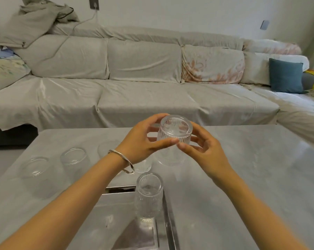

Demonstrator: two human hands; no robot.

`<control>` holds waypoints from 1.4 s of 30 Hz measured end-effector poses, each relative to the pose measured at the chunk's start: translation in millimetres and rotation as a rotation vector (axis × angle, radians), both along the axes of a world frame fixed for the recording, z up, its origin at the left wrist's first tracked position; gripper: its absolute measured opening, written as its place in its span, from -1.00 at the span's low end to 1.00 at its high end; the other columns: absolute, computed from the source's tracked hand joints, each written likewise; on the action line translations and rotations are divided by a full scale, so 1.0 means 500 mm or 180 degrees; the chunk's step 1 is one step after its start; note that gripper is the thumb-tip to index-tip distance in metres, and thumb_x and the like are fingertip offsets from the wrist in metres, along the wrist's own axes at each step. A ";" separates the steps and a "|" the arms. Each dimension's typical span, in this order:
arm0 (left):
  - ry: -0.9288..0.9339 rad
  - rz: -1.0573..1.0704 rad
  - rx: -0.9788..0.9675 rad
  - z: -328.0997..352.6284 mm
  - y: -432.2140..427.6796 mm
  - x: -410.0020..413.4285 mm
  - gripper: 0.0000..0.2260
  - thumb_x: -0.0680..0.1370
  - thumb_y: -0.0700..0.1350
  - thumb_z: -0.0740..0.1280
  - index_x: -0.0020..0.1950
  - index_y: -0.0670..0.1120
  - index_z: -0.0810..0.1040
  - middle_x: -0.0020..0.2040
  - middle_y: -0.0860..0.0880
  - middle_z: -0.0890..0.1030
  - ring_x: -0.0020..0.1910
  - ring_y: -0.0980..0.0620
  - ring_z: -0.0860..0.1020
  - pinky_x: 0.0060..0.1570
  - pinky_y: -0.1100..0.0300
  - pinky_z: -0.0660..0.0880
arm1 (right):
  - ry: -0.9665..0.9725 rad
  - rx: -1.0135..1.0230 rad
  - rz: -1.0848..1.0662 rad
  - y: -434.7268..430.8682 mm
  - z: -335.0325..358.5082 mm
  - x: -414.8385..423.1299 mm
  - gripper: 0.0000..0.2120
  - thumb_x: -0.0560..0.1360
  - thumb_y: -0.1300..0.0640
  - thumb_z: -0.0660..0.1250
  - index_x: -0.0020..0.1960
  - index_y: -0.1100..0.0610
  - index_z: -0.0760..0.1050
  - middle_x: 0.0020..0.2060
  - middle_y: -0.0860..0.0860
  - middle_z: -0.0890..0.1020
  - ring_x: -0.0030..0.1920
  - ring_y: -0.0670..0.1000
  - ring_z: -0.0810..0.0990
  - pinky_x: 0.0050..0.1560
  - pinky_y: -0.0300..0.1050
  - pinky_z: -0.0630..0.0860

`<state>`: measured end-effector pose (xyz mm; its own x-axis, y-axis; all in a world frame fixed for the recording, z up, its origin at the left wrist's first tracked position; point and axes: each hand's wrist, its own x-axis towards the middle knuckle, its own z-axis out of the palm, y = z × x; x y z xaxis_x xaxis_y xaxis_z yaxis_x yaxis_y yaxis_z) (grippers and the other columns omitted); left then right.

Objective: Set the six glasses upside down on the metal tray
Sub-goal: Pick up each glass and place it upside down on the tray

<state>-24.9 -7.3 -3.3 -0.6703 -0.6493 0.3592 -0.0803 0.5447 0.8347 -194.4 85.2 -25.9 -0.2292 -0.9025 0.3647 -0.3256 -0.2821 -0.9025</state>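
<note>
Both hands, left hand (143, 141) and right hand (203, 147), gripped 1 inverted ribbed clear glass (174, 131), which next needed lowering onto the shiny metal tray (168, 213).

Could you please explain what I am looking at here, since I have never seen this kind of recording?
There is no machine: a person wears a camera on the head, looking forward and down. The left hand, with a bangle on its wrist, and the right hand together hold a ribbed glass upside down above a grey table. Nearer the camera, a metal tray carries one tall ribbed glass. More clear glasses, such as a smooth glass, stand on the table at left. A covered sofa sits behind.
</note>
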 end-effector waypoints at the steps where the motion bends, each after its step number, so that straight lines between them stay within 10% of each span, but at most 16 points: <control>1: 0.0059 0.0044 0.0004 0.009 0.020 0.020 -0.40 0.27 0.20 0.41 0.27 0.11 0.39 0.19 0.13 0.53 0.17 0.14 0.51 0.01 0.25 0.57 | 0.0027 -0.0001 0.0032 0.015 0.012 0.018 -0.44 0.22 -0.19 0.46 0.21 -0.26 0.44 0.12 -0.26 0.60 0.12 -0.24 0.56 -0.03 -0.36 0.55; 42: -0.0083 0.0535 0.0974 -0.274 0.233 0.157 -0.48 0.18 0.29 0.45 0.08 0.38 0.36 0.12 0.32 0.46 0.10 0.21 0.48 -0.21 0.36 0.54 | -0.0424 0.0978 0.0409 0.201 -0.235 0.146 -0.42 0.30 0.09 0.52 0.28 -0.11 0.44 0.21 -0.14 0.58 0.21 -0.17 0.54 0.06 -0.32 0.52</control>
<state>53.8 109.2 -140.2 -0.5512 -0.8264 0.1151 -0.1710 0.2469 0.9538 -121.6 185.7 -143.3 -0.1338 -0.9899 0.0464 -0.1789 -0.0219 -0.9836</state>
